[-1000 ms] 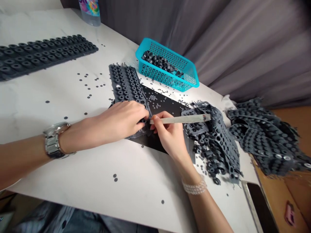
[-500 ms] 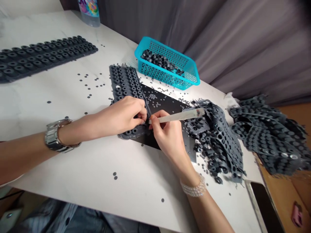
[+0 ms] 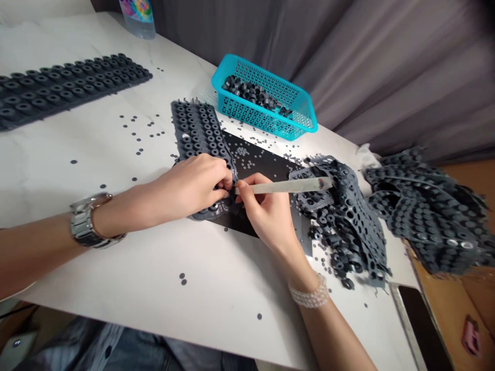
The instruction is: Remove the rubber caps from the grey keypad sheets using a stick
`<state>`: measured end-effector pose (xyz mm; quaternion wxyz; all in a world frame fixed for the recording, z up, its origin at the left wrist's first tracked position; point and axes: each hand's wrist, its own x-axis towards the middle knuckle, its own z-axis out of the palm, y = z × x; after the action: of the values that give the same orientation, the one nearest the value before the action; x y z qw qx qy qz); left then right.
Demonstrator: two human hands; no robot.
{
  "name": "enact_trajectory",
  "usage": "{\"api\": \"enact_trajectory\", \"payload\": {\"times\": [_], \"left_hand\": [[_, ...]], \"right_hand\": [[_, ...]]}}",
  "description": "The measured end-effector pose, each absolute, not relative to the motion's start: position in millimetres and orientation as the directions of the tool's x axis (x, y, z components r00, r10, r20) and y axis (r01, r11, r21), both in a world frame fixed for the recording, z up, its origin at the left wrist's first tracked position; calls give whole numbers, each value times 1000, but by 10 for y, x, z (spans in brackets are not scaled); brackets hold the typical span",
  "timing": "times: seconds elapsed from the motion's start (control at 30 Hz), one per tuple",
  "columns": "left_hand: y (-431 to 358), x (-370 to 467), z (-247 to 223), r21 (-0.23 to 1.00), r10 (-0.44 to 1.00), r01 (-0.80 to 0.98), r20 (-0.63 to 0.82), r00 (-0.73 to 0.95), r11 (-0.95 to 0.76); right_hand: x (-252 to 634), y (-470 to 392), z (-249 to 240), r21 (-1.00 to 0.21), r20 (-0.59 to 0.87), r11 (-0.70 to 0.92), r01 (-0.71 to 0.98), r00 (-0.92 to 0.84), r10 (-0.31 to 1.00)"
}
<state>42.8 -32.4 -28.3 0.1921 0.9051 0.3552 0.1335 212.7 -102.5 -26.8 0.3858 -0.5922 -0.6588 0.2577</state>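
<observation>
A dark grey moulded rubber sheet [image 3: 197, 123] with rows of ring-shaped parts lies partly on a black mat [image 3: 266, 159]. My left hand [image 3: 201, 180] presses down over its near end, fingers pinched at the sheet's right edge. Between the thumb and fingers of my right hand [image 3: 268, 206] is a flat whitish stick-like tool [image 3: 290, 185]. Its tip meets the sheet beside my left fingertips, where the exact contact is hidden. The tool's other end points right, over a punched-out rubber sheet [image 3: 356, 221] with loose black rings [image 3: 340, 252] by it.
Behind the mat stands a turquoise basket [image 3: 266, 116] holding black rings. Another moulded sheet [image 3: 69, 90] lies at left, a bottle [image 3: 137, 20] at the back. Crumpled rubber sheets [image 3: 429, 211] and a phone [image 3: 421, 324] are at right. Small grey discs are scattered about.
The tool has tilted to lie a little flatter, its far end lower and farther right. Both hands stay at the same place on the sheet; the whole view has shifted slightly.
</observation>
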Motion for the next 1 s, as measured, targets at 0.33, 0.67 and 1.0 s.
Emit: {"api": "enact_trajectory", "payload": {"times": [0.33,0.67,1.0], "left_hand": [[-209,376,6,681,758,579,-54,650,-448],[-2,253,-9,835,847,545,-234,478,-77],[-166,329,53,933,749,359,-264,607,38]], "right_hand": [[2078,-1038,-243,-719,228,179,671,-16,974],[2154,-1082,-271,-782,204,159,602,7,979],[2289,-1134,-215,-896,187,91,435,182,965]]}}
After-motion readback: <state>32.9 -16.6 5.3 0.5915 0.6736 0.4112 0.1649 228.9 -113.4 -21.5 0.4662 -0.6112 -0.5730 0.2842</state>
